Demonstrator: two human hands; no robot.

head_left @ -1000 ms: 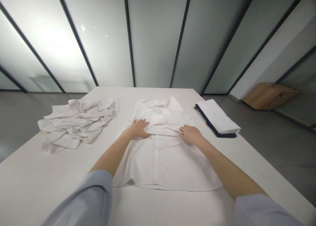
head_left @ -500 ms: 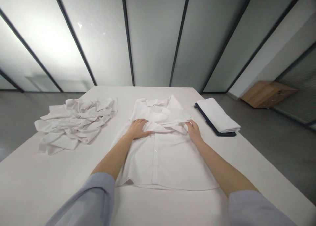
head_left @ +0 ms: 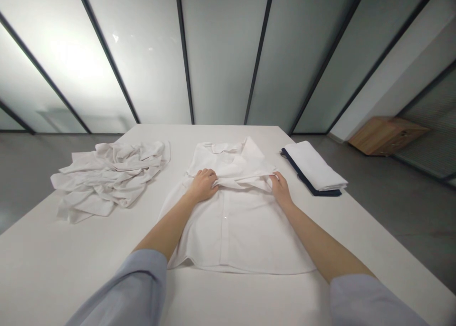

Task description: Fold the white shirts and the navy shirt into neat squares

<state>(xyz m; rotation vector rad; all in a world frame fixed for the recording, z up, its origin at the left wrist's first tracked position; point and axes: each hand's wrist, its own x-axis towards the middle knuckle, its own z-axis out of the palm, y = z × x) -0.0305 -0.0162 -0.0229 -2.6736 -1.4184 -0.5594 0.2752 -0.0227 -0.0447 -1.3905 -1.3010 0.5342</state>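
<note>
A white button-up shirt [head_left: 245, 236] lies spread on the table in front of me, collar at the far end and hem towards me. A loose fold of its cloth crosses the middle. My left hand [head_left: 204, 185] is closed on the left part of that fold, fingers curled over the cloth. At the fold's right end, my right hand [head_left: 280, 188] pinches the fabric between thumb and fingers. The shirt's collar area [head_left: 228, 150] lies flat beyond both hands.
A crumpled heap of white cloth [head_left: 114, 174] lies on the left of the white table [head_left: 89, 264]. On the right sits a folded white cloth [head_left: 315, 164] on top of a dark navy one [head_left: 317, 192]. A wooden cabinet [head_left: 384, 134] stands on the floor beyond.
My left hand has gone from lying spread on the shirt to gripping the fold, shifting slightly right. My right hand keeps its pinch almost in place.
</note>
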